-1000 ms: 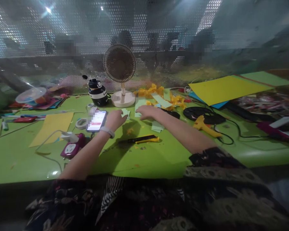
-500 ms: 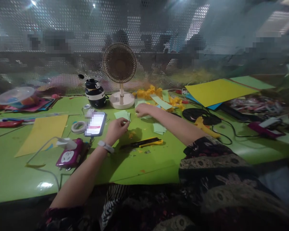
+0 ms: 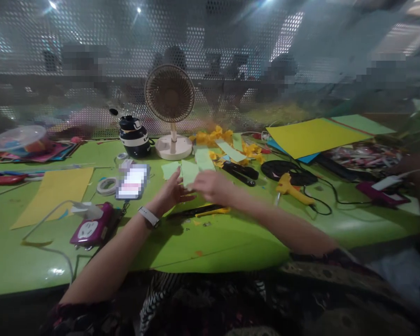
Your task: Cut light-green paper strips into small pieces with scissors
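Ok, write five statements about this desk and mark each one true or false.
1. The right hand is at a pale green paper piece. True.
2. The yellow glue gun is in the left hand. False: it lies on the shiny green tabletop, right of both hands.
3. The beige round fan stands right of the black-and-white bottle. True.
4. The white-strapped wristband is on the right wrist. False: it is on the left.
5. The black stapler lies left of the black disc. True.

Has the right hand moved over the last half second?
Yes: the right hand came toward the wearer, farther from the fan base, now beside the left hand.
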